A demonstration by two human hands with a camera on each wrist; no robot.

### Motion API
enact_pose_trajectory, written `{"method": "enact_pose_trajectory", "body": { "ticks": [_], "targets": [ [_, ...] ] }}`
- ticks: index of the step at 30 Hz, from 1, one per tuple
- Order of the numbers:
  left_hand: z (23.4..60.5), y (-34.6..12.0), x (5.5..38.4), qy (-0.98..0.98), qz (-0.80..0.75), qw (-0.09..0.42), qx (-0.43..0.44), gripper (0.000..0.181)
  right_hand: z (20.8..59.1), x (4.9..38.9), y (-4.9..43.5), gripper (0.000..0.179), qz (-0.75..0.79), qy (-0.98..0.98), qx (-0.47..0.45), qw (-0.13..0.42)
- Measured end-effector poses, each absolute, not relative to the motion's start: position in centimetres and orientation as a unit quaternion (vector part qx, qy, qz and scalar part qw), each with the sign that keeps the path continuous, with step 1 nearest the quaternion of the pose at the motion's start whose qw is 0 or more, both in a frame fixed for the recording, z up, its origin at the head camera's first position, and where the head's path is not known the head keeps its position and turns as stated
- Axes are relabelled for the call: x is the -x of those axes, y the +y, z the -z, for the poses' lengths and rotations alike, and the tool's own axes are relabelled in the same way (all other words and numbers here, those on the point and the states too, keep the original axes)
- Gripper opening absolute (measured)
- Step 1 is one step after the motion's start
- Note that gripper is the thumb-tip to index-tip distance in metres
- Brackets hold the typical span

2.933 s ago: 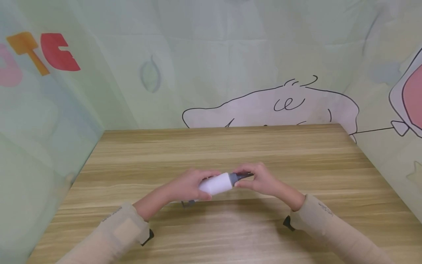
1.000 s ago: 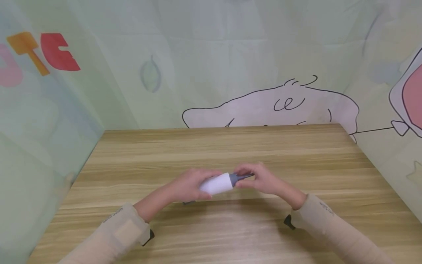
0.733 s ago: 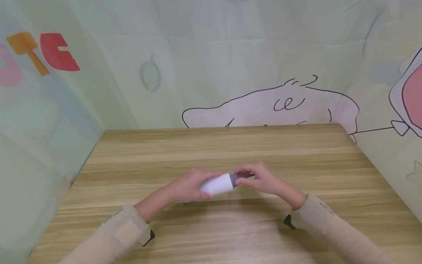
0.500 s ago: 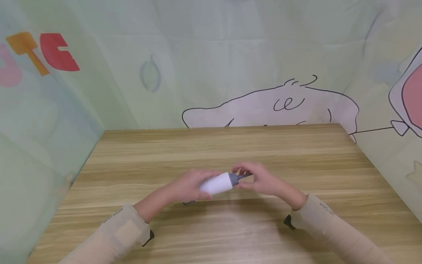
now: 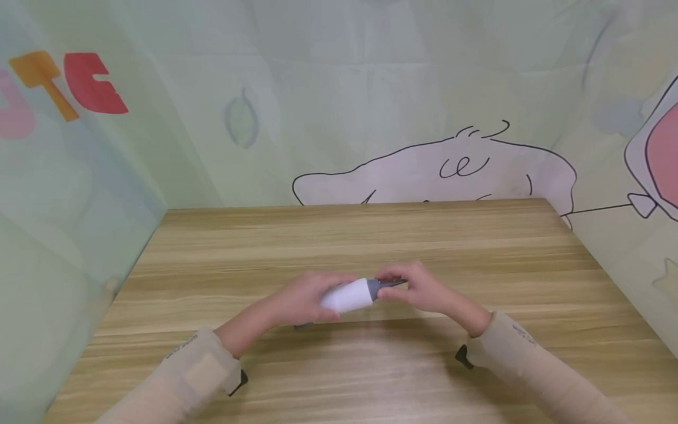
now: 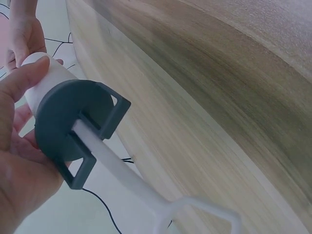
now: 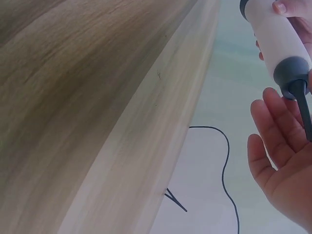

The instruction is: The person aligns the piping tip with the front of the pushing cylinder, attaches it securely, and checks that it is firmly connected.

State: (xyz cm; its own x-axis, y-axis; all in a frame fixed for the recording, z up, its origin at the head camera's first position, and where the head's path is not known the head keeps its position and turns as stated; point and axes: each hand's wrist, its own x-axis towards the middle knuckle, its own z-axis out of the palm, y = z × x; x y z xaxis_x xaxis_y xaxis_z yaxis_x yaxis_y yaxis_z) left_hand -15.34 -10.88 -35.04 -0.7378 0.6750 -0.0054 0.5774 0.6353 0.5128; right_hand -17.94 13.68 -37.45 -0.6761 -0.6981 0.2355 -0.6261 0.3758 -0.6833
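A white pastry syringe (image 5: 349,296) is held lengthwise between both hands above the table. My left hand (image 5: 296,297) grips its barrel from behind, thumb on the near side. In the left wrist view, a dark grey end cap (image 6: 56,119) with two open lugs closes the barrel's rear. From that cap runs a white plunger rod (image 6: 122,168) with a looped handle, partly cut off by the frame. At the front, my right hand (image 5: 421,288) pinches the grey nozzle collar (image 5: 373,289) between thumb and fingers. The dark narrow nozzle tip (image 7: 304,105) points into the right palm.
The wood-grain table (image 5: 339,235) stretches out around the hands. Behind it hangs a pale green curtain (image 5: 339,106) with cartoon drawings. A similar sheet covers the left side.
Half a second ago the right fingers were lifted and spread around the nozzle; now they have come back onto its collar. The left hand and the barrel have hardly moved.
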Motion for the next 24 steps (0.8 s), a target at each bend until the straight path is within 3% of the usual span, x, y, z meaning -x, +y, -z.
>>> {"method": "enact_pose_trajectory", "body": {
  "ticks": [8,17,24],
  "targets": [
    [35.13,-10.91,15.37,0.899,-0.250,0.104,-0.343,0.061,37.60,17.91,13.74,0.042,0.386,0.834,0.392,0.040],
    [35.14,-10.85,15.38,0.900,-0.245,0.099,-0.347,0.061,37.81,18.00,13.52,0.029,0.398,0.822,0.405,0.037],
    [35.37,-10.97,15.42,0.901,-0.236,0.095,-0.351,0.062,37.95,17.97,13.63,0.034,0.381,0.829,0.408,0.040]
  ]
}}
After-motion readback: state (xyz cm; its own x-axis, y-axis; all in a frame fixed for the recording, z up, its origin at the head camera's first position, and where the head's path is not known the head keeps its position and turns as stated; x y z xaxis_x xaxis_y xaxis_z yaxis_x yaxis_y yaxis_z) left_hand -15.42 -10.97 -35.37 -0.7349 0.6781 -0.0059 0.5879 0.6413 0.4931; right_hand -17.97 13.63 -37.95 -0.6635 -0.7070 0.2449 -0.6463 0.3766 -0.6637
